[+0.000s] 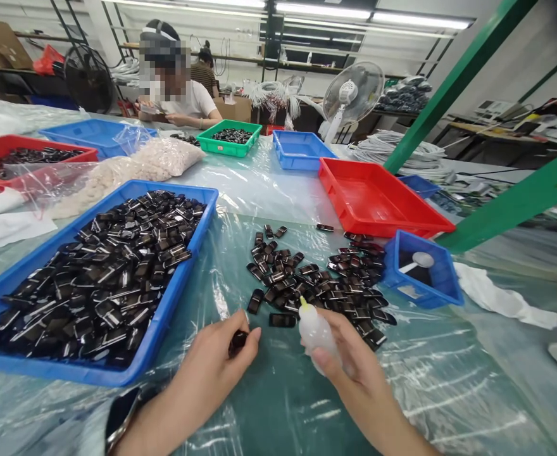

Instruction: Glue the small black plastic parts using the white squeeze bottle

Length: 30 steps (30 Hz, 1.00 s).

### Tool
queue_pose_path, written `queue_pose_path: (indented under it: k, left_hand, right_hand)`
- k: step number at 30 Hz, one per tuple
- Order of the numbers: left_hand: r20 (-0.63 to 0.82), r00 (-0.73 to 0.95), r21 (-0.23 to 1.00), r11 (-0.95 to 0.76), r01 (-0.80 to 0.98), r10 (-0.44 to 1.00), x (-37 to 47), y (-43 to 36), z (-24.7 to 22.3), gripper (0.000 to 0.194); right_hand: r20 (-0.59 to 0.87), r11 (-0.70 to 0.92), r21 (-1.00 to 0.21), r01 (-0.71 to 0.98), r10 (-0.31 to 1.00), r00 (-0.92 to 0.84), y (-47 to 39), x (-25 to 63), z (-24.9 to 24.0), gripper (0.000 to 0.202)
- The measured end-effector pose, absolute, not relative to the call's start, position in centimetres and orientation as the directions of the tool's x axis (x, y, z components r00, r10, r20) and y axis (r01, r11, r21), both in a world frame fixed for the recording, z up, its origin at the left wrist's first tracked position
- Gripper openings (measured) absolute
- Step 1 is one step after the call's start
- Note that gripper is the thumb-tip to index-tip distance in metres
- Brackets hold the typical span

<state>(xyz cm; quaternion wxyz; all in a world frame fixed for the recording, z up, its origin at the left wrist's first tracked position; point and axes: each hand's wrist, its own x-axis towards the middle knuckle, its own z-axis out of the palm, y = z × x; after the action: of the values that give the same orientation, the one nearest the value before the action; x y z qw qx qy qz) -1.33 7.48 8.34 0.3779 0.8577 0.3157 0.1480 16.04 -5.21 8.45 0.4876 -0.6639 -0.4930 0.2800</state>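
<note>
Between the thumb and fingers of my left hand (216,358) is a small glossy black plastic piece (238,342), mostly covered by the fingers. My right hand (354,364) is wrapped round a white squeeze bottle (315,332) whose thin yellowish tip points up and away from me. Just beyond both hands lies a loose pile of similar black pieces (307,278), spread over the green plastic-covered table (278,392). To the left, a long blue tray (164,323) is heaped with many more of these black pieces.
A small blue bin (421,294) holding a white spoon stands right of the pile, beside a white cloth (501,297). Behind are a red tray (383,209), a blue tray (297,152) and a green tray (231,149). A green post (459,82) slants at right. Another person (193,101) sits across.
</note>
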Motion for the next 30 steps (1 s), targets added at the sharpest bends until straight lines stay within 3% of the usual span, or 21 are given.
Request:
queue_pose_path:
  k: [3, 7, 11, 21, 30]
  left_hand:
    - [0.005, 0.779, 0.744, -0.523, 0.416, 0.627, -1.5, 7.4, 8.4, 0.035]
    - [0.048, 0.828, 0.791, -0.527, 0.31, 0.558, -2.0, 7.0, 9.3, 0.017]
    - [0.116, 0.847, 0.838, -0.509, 0.196, 0.518, -2.6, 6.5, 10.0, 0.026]
    - [0.211, 0.844, 0.827, -0.551, 0.115, 0.493, -3.2, 6.3, 9.5, 0.027]
    - [0.195, 0.873, 0.815, -0.569, 0.11, 0.447, -3.3, 6.6, 9.7, 0.026]
  right_hand:
    - [0.161, 0.003, -0.916, 0.4, 0.918, 0.362, -6.1, 16.4, 8.8, 0.028]
    - [0.21, 0.047, -0.908, 0.416, 0.91, 0.357, -6.9, 16.6, 9.1, 0.032]
    - [0.299, 0.067, -0.86, 0.506, 0.869, 0.394, -7.2, 16.2, 9.0, 0.029]
    - [0.368, 0.005, -0.809, 0.587, 0.784, 0.5, -8.3, 15.2, 7.4, 0.028]
    - [0.399, 0.033, -0.73, 0.682, 0.831, 0.387, -8.2, 16.3, 8.3, 0.028]
